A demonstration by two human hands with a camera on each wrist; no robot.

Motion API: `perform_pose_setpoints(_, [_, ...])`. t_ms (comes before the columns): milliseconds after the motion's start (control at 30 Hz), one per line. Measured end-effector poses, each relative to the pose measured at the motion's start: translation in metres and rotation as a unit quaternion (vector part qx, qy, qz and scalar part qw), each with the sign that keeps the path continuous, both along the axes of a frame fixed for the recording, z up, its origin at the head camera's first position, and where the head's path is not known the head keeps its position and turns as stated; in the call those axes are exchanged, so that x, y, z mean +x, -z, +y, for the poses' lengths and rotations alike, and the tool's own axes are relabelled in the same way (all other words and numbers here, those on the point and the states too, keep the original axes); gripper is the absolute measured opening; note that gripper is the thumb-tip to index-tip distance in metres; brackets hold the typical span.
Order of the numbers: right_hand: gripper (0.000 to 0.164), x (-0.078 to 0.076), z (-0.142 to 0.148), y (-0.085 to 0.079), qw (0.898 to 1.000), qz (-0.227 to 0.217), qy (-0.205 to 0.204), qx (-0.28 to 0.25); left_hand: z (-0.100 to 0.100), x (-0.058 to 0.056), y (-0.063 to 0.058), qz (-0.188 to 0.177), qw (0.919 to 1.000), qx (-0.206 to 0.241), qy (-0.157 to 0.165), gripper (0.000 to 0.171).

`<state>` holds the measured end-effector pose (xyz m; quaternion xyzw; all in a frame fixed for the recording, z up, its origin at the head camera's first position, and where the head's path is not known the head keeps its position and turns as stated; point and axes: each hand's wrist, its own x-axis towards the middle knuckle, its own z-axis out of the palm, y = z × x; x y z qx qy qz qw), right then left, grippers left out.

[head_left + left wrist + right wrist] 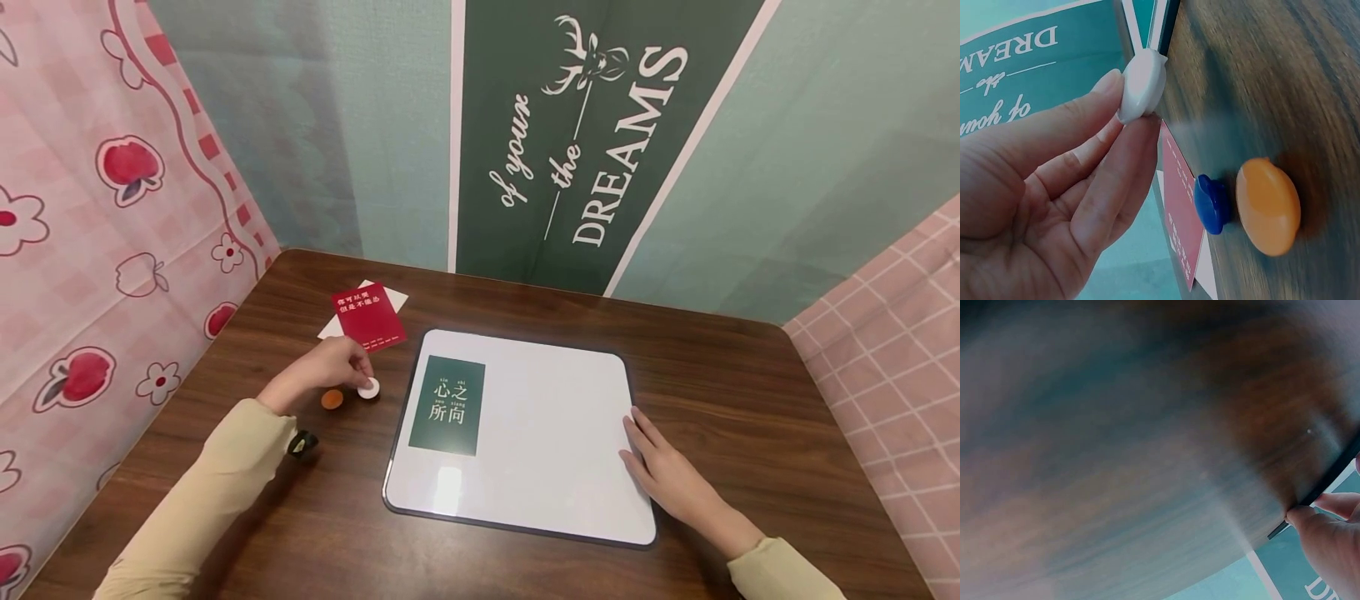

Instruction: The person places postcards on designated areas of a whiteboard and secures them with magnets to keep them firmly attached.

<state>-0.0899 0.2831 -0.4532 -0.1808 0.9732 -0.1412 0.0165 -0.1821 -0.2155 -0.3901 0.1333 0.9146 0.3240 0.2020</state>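
Observation:
In the head view, my left hand (335, 367) is over the table, left of a whiteboard (551, 433). Its thumb and fingertips pinch a round white magnet (1143, 85), held on edge in the left wrist view. Close by lie an orange magnet (1268, 206) and a blue magnet (1210, 203); the blue one is hidden in the head view. My right hand (671, 475) rests at the board's right edge, fingers extended onto the rim. A green card (447, 406) with white characters lies on the board's left part.
A red card (369, 315) overlaps a white card (330, 328) near the table's back left. Patterned cloths hang behind and at both sides of the brown wooden table (720, 375). A dark band (303, 444) shows at the left wrist.

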Motion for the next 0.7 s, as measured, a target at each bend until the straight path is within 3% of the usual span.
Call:
perform_pose_setpoints(300, [0.056, 0.001, 0.001, 0.003, 1.000, -0.002, -0.001, -0.002, 0.007, -0.003, 0.001, -0.016, 0.9996, 0.016, -0.017, 0.012])
perform_pose_setpoints(700, [0.056, 0.002, -0.001, 0.003, 1.000, 0.001, 0.002, 0.001, 0.014, -0.008, 0.009, 0.023, 0.9990, 0.035, -0.014, 0.015])
